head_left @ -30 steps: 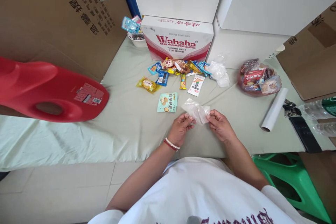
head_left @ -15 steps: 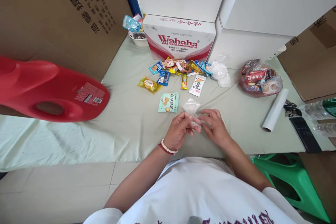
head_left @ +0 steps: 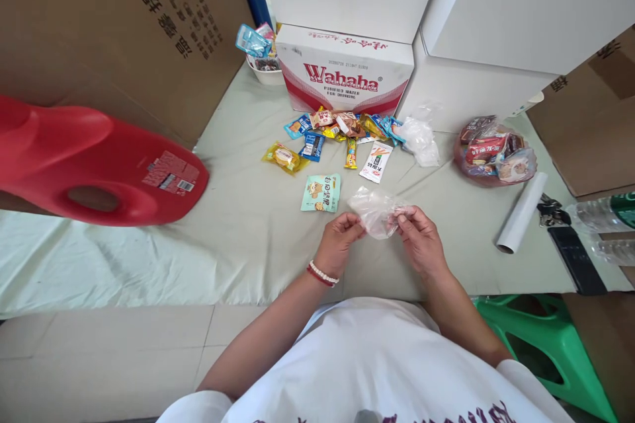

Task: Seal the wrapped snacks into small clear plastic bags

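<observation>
Head view: pale green cloth (head_left: 238, 225) over the table, person in a white shirt (head_left: 367, 357) at the near edge. Left hand (head_left: 338, 242), a beaded bracelet (head_left: 323, 275) at its wrist, has thumb and fingertips closed in a pinch on the left side of a thin clear plastic bag (head_left: 374, 210). Right hand (head_left: 423, 239) likewise pinched, thumb against fingers, on the bag's right side, film bunched there. Bag spread between the two hands, near the middle of the table. Mint-green packet (head_left: 321, 193) just left of the bag, flat on the cloth. Farther off: yellow packet (head_left: 284, 157) to the left, white packet (head_left: 376, 162) to the right, a heap of small wrapped snacks (head_left: 347, 124) between and beyond, close against the Wahaha carton (head_left: 344, 76). Crumpled clear bag (head_left: 421, 140) at the heap's right end. Farther right, a reddish bowl (head_left: 461, 168) filled with wrapped snacks; nearer, a white roll (head_left: 520, 215) lying slantwise, then keys (head_left: 551, 213) and a flat black object (head_left: 577, 261). Far left side: large red jug (head_left: 122, 162). Green stool (head_left: 555, 344) low at near right.
</observation>
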A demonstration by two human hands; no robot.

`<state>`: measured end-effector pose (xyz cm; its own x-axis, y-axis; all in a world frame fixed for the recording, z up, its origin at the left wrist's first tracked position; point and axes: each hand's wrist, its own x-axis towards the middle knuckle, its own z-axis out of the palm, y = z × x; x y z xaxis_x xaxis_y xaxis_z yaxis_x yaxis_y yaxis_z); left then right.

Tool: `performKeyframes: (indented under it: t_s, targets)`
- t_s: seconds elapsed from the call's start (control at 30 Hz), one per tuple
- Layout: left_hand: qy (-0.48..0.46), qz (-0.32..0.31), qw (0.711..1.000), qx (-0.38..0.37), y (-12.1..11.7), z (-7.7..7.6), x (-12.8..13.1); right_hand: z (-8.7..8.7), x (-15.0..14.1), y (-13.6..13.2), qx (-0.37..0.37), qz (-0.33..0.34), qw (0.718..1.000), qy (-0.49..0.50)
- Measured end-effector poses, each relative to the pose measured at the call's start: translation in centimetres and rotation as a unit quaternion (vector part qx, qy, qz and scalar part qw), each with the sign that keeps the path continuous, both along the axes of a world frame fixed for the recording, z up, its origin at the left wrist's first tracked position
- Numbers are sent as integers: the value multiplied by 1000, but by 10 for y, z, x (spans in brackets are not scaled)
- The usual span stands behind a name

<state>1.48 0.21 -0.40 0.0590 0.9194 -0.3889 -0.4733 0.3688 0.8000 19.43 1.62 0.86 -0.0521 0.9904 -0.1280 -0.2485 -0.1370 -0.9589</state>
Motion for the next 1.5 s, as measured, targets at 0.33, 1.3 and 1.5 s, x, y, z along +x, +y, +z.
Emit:
performKeyframes:
  t_s: [0.33,1.3,1.5]
  targets:
    - [-89,-69,993,-44,0,-5,-14,-3,-14,-5,-68,-17,998,1]
    - [276,-301,891,197,-50,-3,-50,-15,30,12,-126,-189,954,193]
    - [292,-149,938,111,-38,21,-46,-5,36,22,-104,-229,967,29]
